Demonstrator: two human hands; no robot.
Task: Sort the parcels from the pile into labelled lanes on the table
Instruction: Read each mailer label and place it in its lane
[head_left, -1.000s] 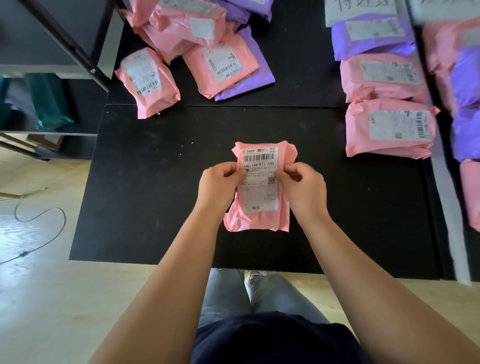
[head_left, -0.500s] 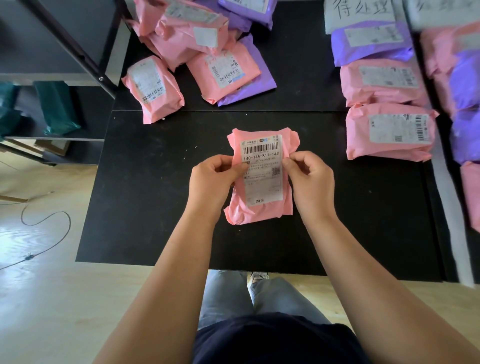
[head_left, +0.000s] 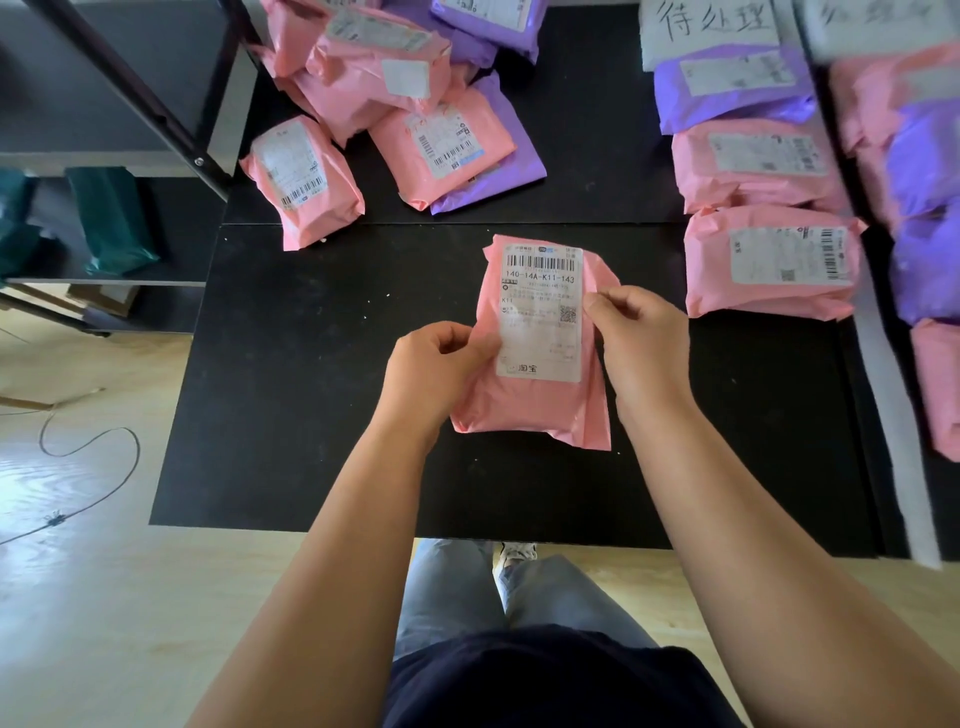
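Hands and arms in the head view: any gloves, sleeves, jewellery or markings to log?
The left hand and right hand are bare: no gloves, rings or watch visible. No sleeves show anywhere up to the frame edge. Below them are a dark navy top and grey-blue jeans.

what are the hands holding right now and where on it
A pink parcel, label up: the left hand pinches its left edge, the right hand its right edge.
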